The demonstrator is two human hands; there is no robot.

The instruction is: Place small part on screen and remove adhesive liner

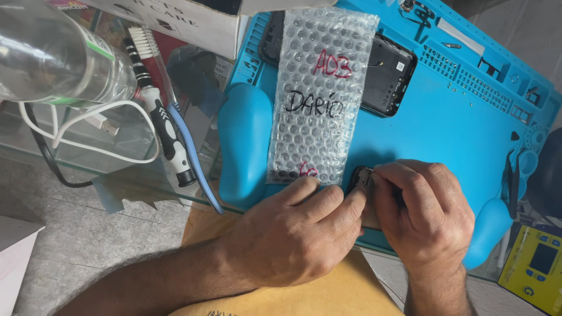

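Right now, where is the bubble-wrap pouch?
In the head view the bubble-wrap pouch lies centre-frame on the blue work mat, over an opened dark phone, its near end just above the left hand.

Glass desk (pixel 117 169) carries blue work mat (pixel 456 134), tilted, running from centre toward 2 o'clock. On mat: bubble-wrap pouch (pixel 319 93) at 12 o'clock, lying over dark phone body (pixel 389 73); small dark part (pixel 362 178) near centre, under both hands; loose screws (pixel 462 88) at 2 o'clock. On glass at 10 o'clock: clear plastic bottle (pixel 52 52), black-and-white screwdriver (pixel 161 123), white cable (pixel 88 126), blue tool (pixel 190 152). Brown envelope (pixel 328 292) at 6 o'clock.
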